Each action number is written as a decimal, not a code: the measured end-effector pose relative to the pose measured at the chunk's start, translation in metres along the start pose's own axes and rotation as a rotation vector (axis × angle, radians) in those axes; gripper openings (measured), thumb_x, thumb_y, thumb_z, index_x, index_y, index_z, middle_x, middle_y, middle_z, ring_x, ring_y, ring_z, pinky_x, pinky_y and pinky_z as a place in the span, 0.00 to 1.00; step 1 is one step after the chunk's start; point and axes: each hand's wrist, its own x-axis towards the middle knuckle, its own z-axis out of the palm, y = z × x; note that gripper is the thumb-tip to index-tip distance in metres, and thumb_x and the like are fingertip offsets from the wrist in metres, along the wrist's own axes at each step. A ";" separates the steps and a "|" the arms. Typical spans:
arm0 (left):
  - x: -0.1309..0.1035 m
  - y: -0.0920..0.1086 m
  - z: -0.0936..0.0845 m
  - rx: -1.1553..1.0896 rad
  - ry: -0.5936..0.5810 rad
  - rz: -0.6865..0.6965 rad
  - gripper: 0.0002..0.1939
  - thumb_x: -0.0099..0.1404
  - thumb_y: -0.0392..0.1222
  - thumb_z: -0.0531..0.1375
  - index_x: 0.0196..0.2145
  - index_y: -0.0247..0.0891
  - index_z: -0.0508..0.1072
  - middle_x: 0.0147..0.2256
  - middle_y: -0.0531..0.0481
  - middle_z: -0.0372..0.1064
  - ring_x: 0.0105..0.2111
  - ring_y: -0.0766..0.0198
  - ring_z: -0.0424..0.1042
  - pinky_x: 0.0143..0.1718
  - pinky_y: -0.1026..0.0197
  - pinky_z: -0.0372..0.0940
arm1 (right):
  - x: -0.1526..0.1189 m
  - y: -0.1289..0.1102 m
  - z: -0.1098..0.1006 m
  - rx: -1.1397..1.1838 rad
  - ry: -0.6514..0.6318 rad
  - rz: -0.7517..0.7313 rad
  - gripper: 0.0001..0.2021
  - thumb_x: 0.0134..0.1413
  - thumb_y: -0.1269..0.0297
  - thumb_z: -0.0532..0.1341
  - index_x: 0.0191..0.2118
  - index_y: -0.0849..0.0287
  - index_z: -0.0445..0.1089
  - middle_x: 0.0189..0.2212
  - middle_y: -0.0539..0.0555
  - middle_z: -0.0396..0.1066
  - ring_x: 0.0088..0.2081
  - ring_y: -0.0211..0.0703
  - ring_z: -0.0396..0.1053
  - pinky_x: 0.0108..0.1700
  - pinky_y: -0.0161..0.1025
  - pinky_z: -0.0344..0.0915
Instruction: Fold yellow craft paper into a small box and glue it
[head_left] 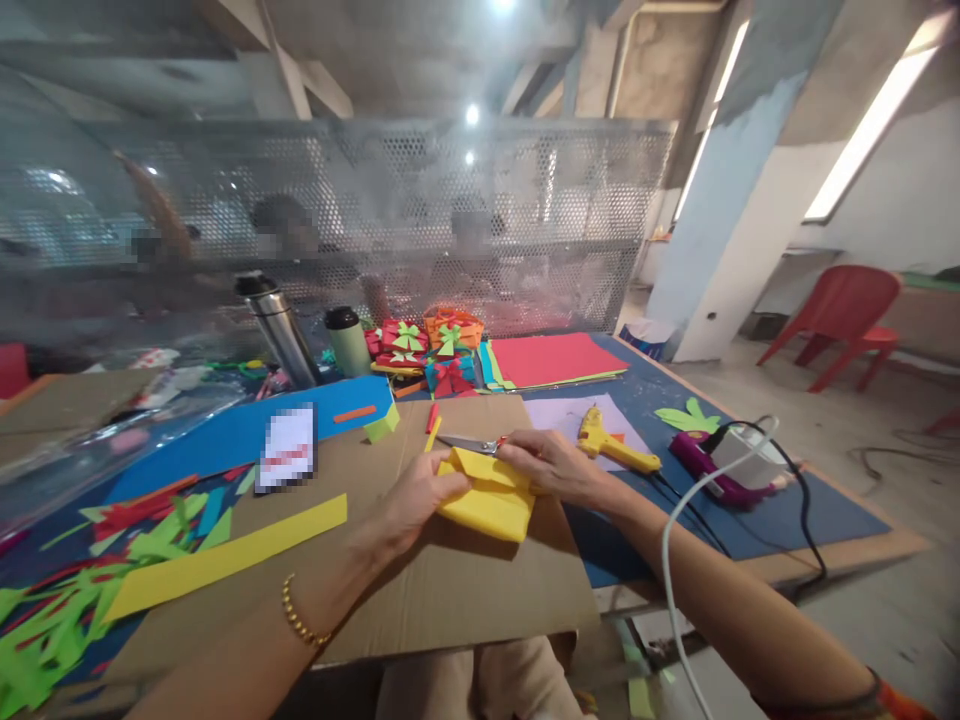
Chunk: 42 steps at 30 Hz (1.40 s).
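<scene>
A folded yellow paper pouch [491, 508] is held above the cardboard, its top flap slightly raised. My left hand [416, 500] pinches its left side, thumb on the front. At its upper right, my right hand [551, 465] is closed around the scissors [469, 443]. Their blades point left along the pouch's top edge; most of the handle is hidden by my fingers. A thin yellow strip [433, 433] and a small red piece [433, 415] lie just beyond. On the cardboard to the left rests a long yellow strip [232, 555].
A brown cardboard sheet [375, 620] covers the near table. To the right lie a yellow glue gun [600, 435], a purple device [701, 470] and cables. Green scraps [52, 640] pile up left. Behind stand a steel flask [277, 335], colourful paper pouches [450, 345] and red sheets [555, 358].
</scene>
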 end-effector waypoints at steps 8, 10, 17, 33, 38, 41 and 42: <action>-0.004 -0.003 0.007 0.032 -0.036 -0.041 0.20 0.44 0.43 0.71 0.35 0.33 0.78 0.31 0.46 0.80 0.30 0.61 0.76 0.35 0.63 0.67 | -0.001 0.005 0.009 0.040 -0.077 -0.041 0.20 0.62 0.49 0.56 0.25 0.57 0.61 0.23 0.47 0.58 0.27 0.35 0.55 0.29 0.35 0.52; -0.005 -0.002 0.008 0.017 -0.060 -0.058 0.20 0.43 0.43 0.72 0.34 0.32 0.78 0.31 0.46 0.79 0.30 0.62 0.75 0.35 0.62 0.67 | -0.002 0.005 0.008 0.020 -0.073 -0.050 0.18 0.62 0.52 0.56 0.25 0.57 0.60 0.23 0.47 0.59 0.27 0.35 0.55 0.29 0.35 0.51; -0.005 -0.005 0.005 -0.028 -0.130 -0.063 0.14 0.46 0.39 0.69 0.33 0.33 0.77 0.31 0.47 0.78 0.31 0.63 0.75 0.36 0.63 0.66 | -0.005 -0.001 0.006 -0.113 -0.066 -0.068 0.17 0.62 0.53 0.53 0.26 0.56 0.63 0.22 0.48 0.64 0.26 0.36 0.59 0.29 0.35 0.55; -0.005 -0.003 0.000 -0.046 -0.231 -0.049 0.23 0.47 0.51 0.76 0.34 0.34 0.76 0.34 0.47 0.77 0.32 0.64 0.72 0.38 0.63 0.65 | -0.004 -0.002 0.007 -0.171 -0.053 -0.078 0.17 0.62 0.53 0.53 0.26 0.56 0.64 0.21 0.49 0.65 0.25 0.37 0.59 0.29 0.35 0.56; -0.004 -0.006 0.001 -0.059 -0.175 0.004 0.25 0.50 0.57 0.75 0.33 0.33 0.77 0.33 0.45 0.76 0.32 0.64 0.73 0.37 0.62 0.65 | -0.005 -0.005 0.007 -0.179 -0.053 -0.110 0.18 0.63 0.52 0.54 0.25 0.56 0.64 0.21 0.49 0.64 0.24 0.36 0.57 0.28 0.35 0.55; -0.003 -0.009 -0.001 -0.005 -0.139 0.016 0.22 0.51 0.55 0.75 0.31 0.33 0.77 0.32 0.47 0.75 0.31 0.64 0.72 0.33 0.63 0.64 | -0.007 -0.006 0.007 -0.182 -0.058 -0.119 0.20 0.64 0.49 0.53 0.25 0.56 0.64 0.20 0.49 0.64 0.23 0.37 0.58 0.26 0.35 0.54; -0.003 -0.010 -0.002 0.008 -0.135 0.019 0.21 0.52 0.54 0.74 0.30 0.33 0.77 0.31 0.47 0.75 0.30 0.65 0.72 0.32 0.64 0.63 | -0.007 -0.006 0.007 -0.182 -0.059 -0.124 0.21 0.65 0.48 0.53 0.25 0.56 0.65 0.20 0.49 0.64 0.23 0.37 0.58 0.26 0.35 0.54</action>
